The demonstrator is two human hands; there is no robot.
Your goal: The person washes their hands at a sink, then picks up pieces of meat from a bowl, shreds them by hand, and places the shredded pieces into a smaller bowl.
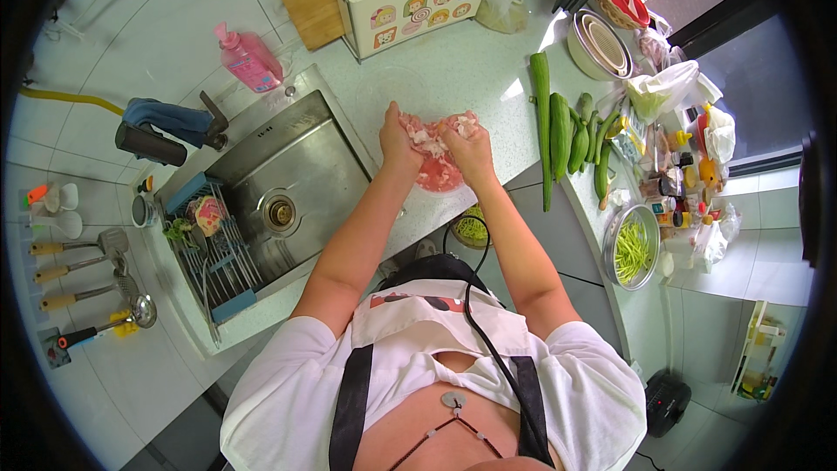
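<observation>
Pale pink raw meat pieces [425, 136] are gathered between my two hands above the counter. My left hand [398, 141] is closed around their left side, with its thumb side up. My right hand [472, 152] grips them from the right, fingers curled into the meat. More meat of a redder pink [439, 176] shows just below, between my wrists; I cannot tell whether a clear container holds it. Behind my hands, a faint round outline on the counter looks like a clear bowl [392, 87].
At left is a steel sink [327, 176] with a dish rack [228, 244] and a tap [150, 144]. A pink pump bottle [250, 59] and a white utensil holder [418, 7] stand behind. Cucumbers [561, 135] and a bowl of green strips [632, 249] lie at right.
</observation>
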